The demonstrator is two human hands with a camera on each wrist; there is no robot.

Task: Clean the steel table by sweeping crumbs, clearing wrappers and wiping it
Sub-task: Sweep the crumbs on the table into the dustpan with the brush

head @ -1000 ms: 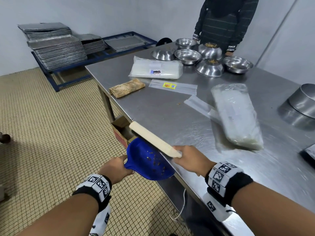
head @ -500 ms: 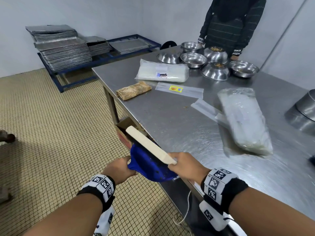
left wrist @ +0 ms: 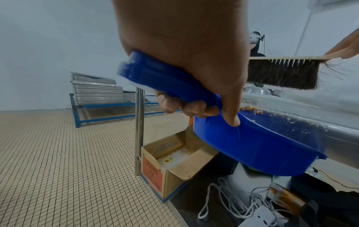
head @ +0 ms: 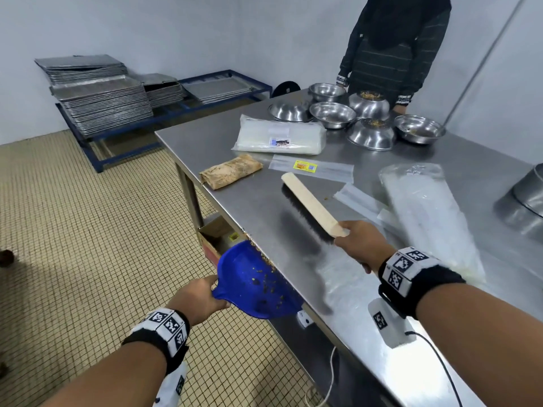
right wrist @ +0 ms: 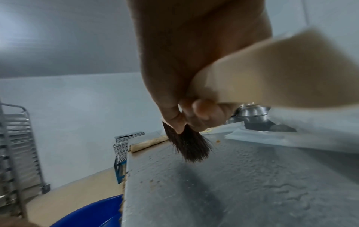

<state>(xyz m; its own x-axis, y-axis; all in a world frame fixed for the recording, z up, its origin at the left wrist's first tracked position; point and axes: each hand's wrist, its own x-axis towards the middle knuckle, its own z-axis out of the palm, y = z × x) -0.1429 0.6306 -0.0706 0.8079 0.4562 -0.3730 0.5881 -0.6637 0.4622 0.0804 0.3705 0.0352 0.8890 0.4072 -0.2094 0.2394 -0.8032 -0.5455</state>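
Room: tiled floor (head: 88,259), pale walls, and a steel table (head: 382,333) running from the near right corner away to the far wall.
Left hand: the left hand (head: 197,298) grips the handle of a blue dustpan (head: 255,283), fingers (left wrist: 194,107) curled under it and thumb lying along the top.
Dustpan: held just below the table's near edge, its open lip against that edge; dark crumbs (head: 267,286) lie inside it, and more cling along the edge above.
Right hand: the right hand (head: 361,245) is wrapped around the wooden handle of a brush (head: 311,204), held over the tabletop with the dark bristles pointing down; the right wrist view is too blurred to tell whether the tips touch the steel.
Under the table: an open cardboard box (left wrist: 174,161) stands on the floor beside the table leg, below the dustpan.
Middle of table: a brown paper wrapper (head: 232,171), a clear sleeve with a yellow label (head: 311,168) and two bagged white packs (head: 279,136) lie apart.
Far end: steel bowls (head: 332,114) cluster near a standing person in a dark striped top (head: 390,54).
Back left: stacked metal trays (head: 100,104) sit on a blue rack.
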